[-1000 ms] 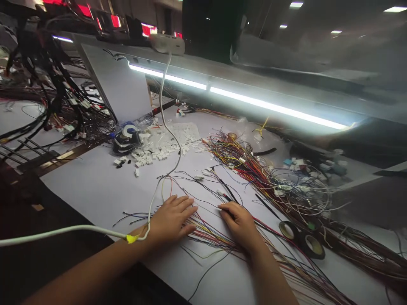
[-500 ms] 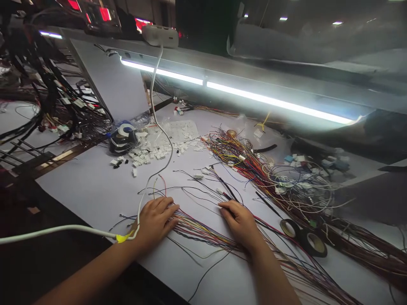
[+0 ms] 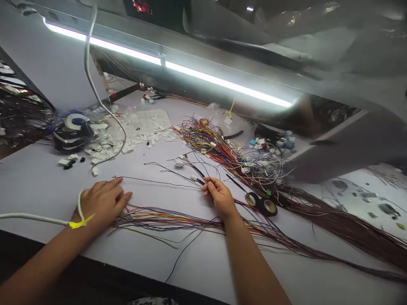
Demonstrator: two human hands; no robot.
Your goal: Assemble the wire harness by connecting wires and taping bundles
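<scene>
My left hand [image 3: 103, 199] lies with its fingers stretched over the left end of a loose bundle of coloured wires [image 3: 171, 219] on the white tabletop. A white cord with a yellow tag [image 3: 82, 222] passes across that wrist. My right hand [image 3: 220, 198] is closed in a pinch on a thin black wire [image 3: 208, 173], above the bundle. Just behind it are a white multi-pin connector [image 3: 179, 163] and some black leads. Another thin black wire [image 3: 152, 182] stretches between the two hands; I cannot tell whether the right fingers hold it too.
Behind, a big tangle of wires [image 3: 219, 146] runs toward the right. Two rolls of black tape [image 3: 269, 206] lie beside my right hand. White connector housings [image 3: 104, 150] are scattered at the back left. A lit tube lamp [image 3: 222, 81] hangs above the table.
The camera view has turned to the right. My right hand has risen off the table and now pinches a black wire. My left hand still rests on the bundle's left end.
</scene>
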